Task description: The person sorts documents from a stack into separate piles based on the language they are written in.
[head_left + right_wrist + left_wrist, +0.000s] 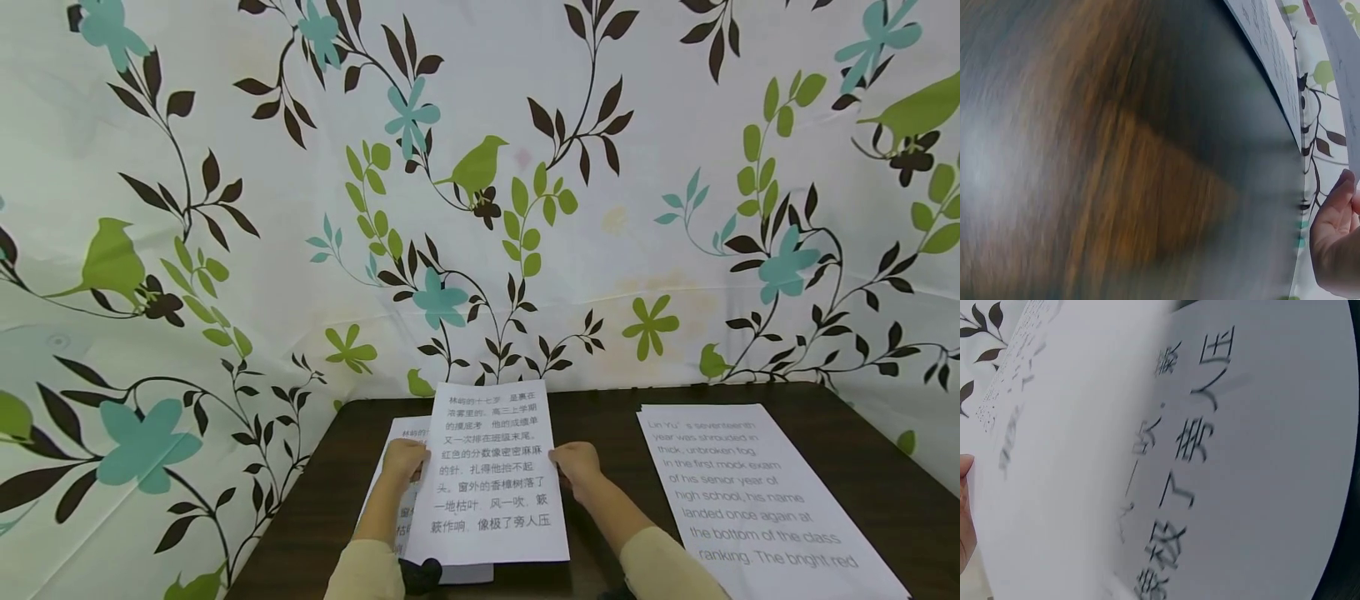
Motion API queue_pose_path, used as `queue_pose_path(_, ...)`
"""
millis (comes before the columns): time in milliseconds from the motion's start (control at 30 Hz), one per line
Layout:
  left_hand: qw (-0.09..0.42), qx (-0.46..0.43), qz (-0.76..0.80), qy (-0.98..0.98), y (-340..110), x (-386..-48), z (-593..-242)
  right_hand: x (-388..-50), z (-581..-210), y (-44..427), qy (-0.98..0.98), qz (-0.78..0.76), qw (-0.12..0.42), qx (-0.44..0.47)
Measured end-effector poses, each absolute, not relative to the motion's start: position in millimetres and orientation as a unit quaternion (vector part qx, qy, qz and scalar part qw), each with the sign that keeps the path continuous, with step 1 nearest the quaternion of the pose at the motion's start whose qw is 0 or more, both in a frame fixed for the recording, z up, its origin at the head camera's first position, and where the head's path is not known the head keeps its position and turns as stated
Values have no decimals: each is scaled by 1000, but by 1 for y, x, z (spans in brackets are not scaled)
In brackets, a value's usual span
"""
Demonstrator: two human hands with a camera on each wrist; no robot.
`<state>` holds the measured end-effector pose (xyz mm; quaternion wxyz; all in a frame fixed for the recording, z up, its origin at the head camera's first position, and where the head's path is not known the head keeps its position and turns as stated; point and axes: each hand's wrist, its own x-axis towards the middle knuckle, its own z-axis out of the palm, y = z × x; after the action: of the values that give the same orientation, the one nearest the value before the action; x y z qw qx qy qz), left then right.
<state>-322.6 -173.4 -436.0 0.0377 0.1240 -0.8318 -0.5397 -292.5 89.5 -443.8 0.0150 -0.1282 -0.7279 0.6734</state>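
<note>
A white sheet of paper (491,533) printed with Chinese characters is held up, tilted, above the table. Its left edge is gripped by my left hand (405,460), and my right hand (579,468) pinches the right edge. Behind and below it on the left lies more paper (382,467) with the same kind of print, partly covered. In the left wrist view the printed paper (1272,456) fills most of the picture, with part of a hand at the left edge. The right wrist view shows the right hand (1335,240) with thumb and fingers on the sheet's edge.
A stack of paper (757,517) with English print lies on the right of the dark wooden table (600,417). A white cloth (600,250) with leaves, birds and flowers hangs behind the table. A small black object (422,575) sits by the left sleeve.
</note>
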Motion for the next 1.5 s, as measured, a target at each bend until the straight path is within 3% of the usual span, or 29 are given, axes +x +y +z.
queue_pose_path(767,53,156,-488,-857,-212,-312,-429,-288,-451,42,-720,680,14,-139)
queue_pose_path(1500,67,154,-497,-851,-225,-305,-446,-285,-468,27,-700,703,-39,-121)
